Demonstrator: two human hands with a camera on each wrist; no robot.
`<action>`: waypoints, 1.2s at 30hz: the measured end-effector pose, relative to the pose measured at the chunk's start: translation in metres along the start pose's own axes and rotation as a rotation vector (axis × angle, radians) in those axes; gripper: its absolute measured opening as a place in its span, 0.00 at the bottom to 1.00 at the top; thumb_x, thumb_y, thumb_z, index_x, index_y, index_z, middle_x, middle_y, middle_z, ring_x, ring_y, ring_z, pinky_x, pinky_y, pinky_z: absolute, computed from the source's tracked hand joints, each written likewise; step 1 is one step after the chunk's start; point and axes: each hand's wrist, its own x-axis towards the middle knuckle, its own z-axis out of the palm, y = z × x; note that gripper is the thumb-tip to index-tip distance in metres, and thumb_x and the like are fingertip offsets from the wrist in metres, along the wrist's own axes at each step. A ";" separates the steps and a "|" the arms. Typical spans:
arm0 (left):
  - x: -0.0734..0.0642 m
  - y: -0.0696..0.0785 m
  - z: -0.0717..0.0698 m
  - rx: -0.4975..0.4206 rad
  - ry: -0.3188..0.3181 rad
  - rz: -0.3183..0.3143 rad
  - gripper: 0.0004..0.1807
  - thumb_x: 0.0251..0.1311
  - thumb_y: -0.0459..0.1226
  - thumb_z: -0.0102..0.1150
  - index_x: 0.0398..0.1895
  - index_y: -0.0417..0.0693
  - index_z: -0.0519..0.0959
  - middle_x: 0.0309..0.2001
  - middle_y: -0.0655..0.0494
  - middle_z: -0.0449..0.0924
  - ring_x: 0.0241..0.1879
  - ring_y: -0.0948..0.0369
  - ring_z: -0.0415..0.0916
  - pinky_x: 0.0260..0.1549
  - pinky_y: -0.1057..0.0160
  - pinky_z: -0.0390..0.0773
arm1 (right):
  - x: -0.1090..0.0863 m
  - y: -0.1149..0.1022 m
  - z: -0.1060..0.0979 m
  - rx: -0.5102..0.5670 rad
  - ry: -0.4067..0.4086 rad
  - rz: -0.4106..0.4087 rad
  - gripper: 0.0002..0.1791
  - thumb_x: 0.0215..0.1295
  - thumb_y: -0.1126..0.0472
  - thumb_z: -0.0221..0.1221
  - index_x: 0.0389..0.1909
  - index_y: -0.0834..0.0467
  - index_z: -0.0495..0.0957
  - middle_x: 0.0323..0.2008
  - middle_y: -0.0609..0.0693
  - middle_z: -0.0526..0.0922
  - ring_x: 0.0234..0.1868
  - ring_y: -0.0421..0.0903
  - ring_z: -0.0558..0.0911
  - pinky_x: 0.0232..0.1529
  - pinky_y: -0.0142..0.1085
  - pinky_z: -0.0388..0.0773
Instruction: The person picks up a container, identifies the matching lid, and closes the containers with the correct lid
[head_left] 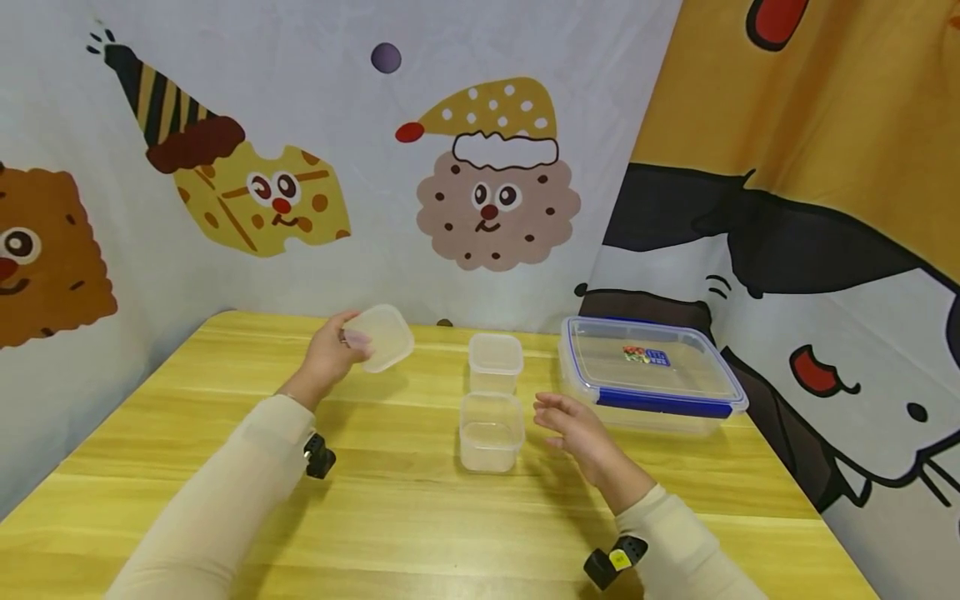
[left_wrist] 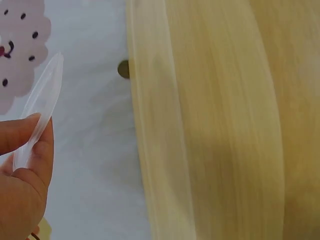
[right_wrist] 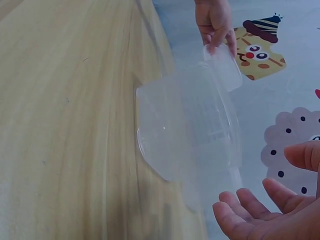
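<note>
My left hand (head_left: 330, 354) pinches a translucent square lid (head_left: 387, 337) above the table's left side. In the left wrist view the lid (left_wrist: 44, 100) is seen nearly edge-on between thumb and fingers. Two small clear plastic containers stand mid-table, one behind the other. The nearer container (head_left: 491, 433) looks uncovered; the farther container (head_left: 495, 358) appears to have a lid on top. Just right of the nearer one, my right hand (head_left: 577, 433) hovers with fingers extended and nothing held. The right wrist view shows that hand (right_wrist: 275, 210) apart from the containers.
A large clear box (head_left: 652, 367) with a blue-edged lid stands at the back right of the wooden table (head_left: 390, 533). Behind the table hangs a cloth (head_left: 375, 200) printed with cartoon figures. Dark cameras are strapped on both wrists.
</note>
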 end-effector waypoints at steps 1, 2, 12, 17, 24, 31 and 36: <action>-0.001 0.002 0.002 0.000 -0.004 0.000 0.42 0.58 0.24 0.60 0.74 0.38 0.52 0.52 0.34 0.75 0.41 0.57 0.76 0.34 0.73 0.76 | 0.000 -0.001 0.000 -0.003 0.003 0.000 0.25 0.73 0.63 0.46 0.67 0.69 0.61 0.66 0.68 0.64 0.65 0.62 0.68 0.63 0.57 0.66; -0.001 0.003 0.003 -0.003 -0.007 -0.001 0.41 0.59 0.24 0.60 0.74 0.38 0.52 0.51 0.34 0.75 0.40 0.58 0.76 0.34 0.73 0.77 | 0.000 -0.002 -0.001 -0.006 0.003 -0.002 0.25 0.73 0.62 0.46 0.67 0.69 0.61 0.66 0.68 0.65 0.65 0.62 0.68 0.63 0.57 0.66; -0.007 0.018 0.020 -0.079 -0.043 0.021 0.41 0.58 0.21 0.58 0.74 0.39 0.53 0.50 0.34 0.74 0.39 0.59 0.76 0.38 0.71 0.79 | -0.002 -0.012 -0.002 -0.006 0.009 -0.003 0.25 0.72 0.61 0.48 0.66 0.68 0.63 0.65 0.66 0.66 0.63 0.59 0.69 0.63 0.54 0.68; -0.010 0.024 0.025 -0.098 -0.045 0.006 0.41 0.58 0.21 0.58 0.74 0.41 0.54 0.50 0.37 0.74 0.40 0.58 0.76 0.40 0.69 0.80 | -0.002 -0.014 -0.002 -0.014 0.008 -0.006 0.24 0.73 0.61 0.48 0.65 0.68 0.63 0.65 0.66 0.66 0.63 0.59 0.69 0.62 0.53 0.69; -0.016 0.032 0.030 -0.077 -0.047 0.017 0.39 0.61 0.23 0.57 0.74 0.40 0.54 0.52 0.37 0.73 0.45 0.52 0.75 0.42 0.67 0.80 | 0.000 -0.016 -0.003 -0.028 0.012 -0.012 0.23 0.73 0.61 0.48 0.64 0.66 0.65 0.64 0.65 0.68 0.63 0.58 0.70 0.62 0.51 0.69; -0.024 0.041 0.041 -0.043 -0.043 0.066 0.35 0.60 0.22 0.57 0.71 0.38 0.59 0.49 0.39 0.75 0.46 0.51 0.75 0.42 0.63 0.80 | -0.001 -0.021 -0.003 -0.042 0.016 -0.030 0.22 0.72 0.61 0.49 0.63 0.67 0.67 0.62 0.63 0.71 0.62 0.58 0.72 0.62 0.51 0.70; -0.032 0.047 0.050 -0.024 -0.049 0.106 0.25 0.61 0.21 0.56 0.61 0.36 0.66 0.46 0.40 0.76 0.47 0.49 0.77 0.44 0.60 0.81 | -0.002 -0.027 -0.004 -0.045 0.011 -0.034 0.23 0.71 0.61 0.50 0.63 0.67 0.67 0.62 0.63 0.71 0.62 0.57 0.71 0.61 0.50 0.71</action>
